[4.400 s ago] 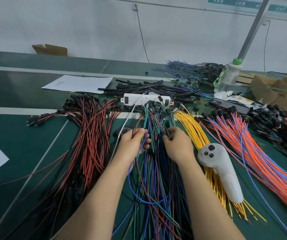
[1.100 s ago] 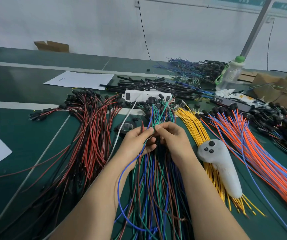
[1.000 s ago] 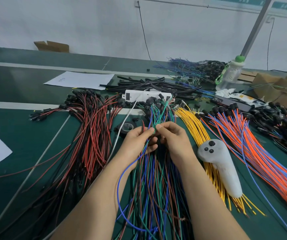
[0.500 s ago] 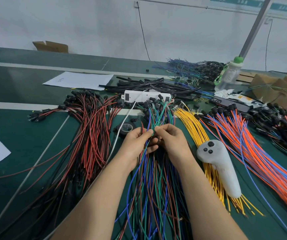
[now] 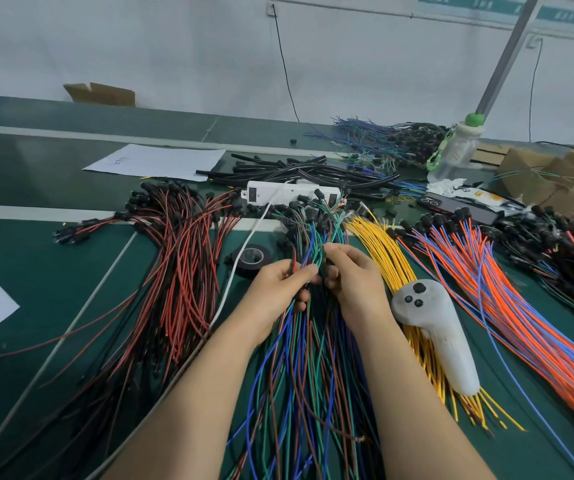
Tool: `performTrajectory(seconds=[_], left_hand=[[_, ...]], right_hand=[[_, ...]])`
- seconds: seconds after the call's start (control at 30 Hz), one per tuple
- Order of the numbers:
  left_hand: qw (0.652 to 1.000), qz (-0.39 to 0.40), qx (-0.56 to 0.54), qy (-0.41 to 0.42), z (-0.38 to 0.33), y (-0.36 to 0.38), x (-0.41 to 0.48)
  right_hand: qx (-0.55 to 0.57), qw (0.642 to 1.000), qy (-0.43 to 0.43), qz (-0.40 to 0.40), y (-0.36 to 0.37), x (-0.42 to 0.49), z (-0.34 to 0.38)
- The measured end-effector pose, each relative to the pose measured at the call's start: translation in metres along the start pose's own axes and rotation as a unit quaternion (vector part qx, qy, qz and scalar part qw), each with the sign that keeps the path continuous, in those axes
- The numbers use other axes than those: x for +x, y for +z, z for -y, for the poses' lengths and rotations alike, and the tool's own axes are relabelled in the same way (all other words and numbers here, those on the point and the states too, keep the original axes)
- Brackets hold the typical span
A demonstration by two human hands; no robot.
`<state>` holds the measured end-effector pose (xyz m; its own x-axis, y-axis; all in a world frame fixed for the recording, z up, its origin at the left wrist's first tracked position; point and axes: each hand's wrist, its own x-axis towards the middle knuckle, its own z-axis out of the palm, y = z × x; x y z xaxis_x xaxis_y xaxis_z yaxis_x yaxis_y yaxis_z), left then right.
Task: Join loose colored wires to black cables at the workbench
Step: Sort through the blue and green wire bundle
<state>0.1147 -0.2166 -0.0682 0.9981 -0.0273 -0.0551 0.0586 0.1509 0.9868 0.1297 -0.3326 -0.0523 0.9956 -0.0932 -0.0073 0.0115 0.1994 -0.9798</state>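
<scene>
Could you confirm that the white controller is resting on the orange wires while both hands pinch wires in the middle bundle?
Not quite: the head view shows the white controller resting on the yellow wires instead. The left hand and right hand do pinch wires in the middle bundle.

- I see a fairly bright scene under soft, even overhead light; colours read clearly.
- Shadows are faint, with only a thin one beneath the white controller point(image 5: 441, 334).
- A dull sheen lies on the workbench point(image 5: 36, 168) at far left.
- Wide-angle bending curves the bench lines and tilts the metal pole point(image 5: 507, 53).
- The left hand point(image 5: 278, 289) and right hand point(image 5: 355, 282) look slightly soft-edged; the colored wires point(image 5: 310, 358) below them are crisp.
</scene>
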Motion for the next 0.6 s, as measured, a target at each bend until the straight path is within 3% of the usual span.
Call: performTrajectory(seconds=[0.1,0.37,0.47,0.6], left_hand=[[1.0,-0.008,0.008,0.006,0.0007,-0.0004,-0.0012],[0.994,-0.028,-0.105,-0.024,-0.0063,0.0016,-0.0039],[0.997,-0.033,-0.068,-0.011,-0.0046,0.0031,-0.0044],[0.998,-0.042,0.043,0.022,0.0004,0.0029,-0.0028]], right_hand=[[-0.03,0.999,-0.012,0.001,0.0006,-0.0004,0.0005],[-0.036,0.999,-0.027,0.003,-0.0005,-0.001,0.0021],[-0.047,0.999,-0.02,0.006,-0.0002,-0.0007,0.0022],[-0.14,0.989,-0.047,-0.029,0.0009,0.0008,-0.0007]])
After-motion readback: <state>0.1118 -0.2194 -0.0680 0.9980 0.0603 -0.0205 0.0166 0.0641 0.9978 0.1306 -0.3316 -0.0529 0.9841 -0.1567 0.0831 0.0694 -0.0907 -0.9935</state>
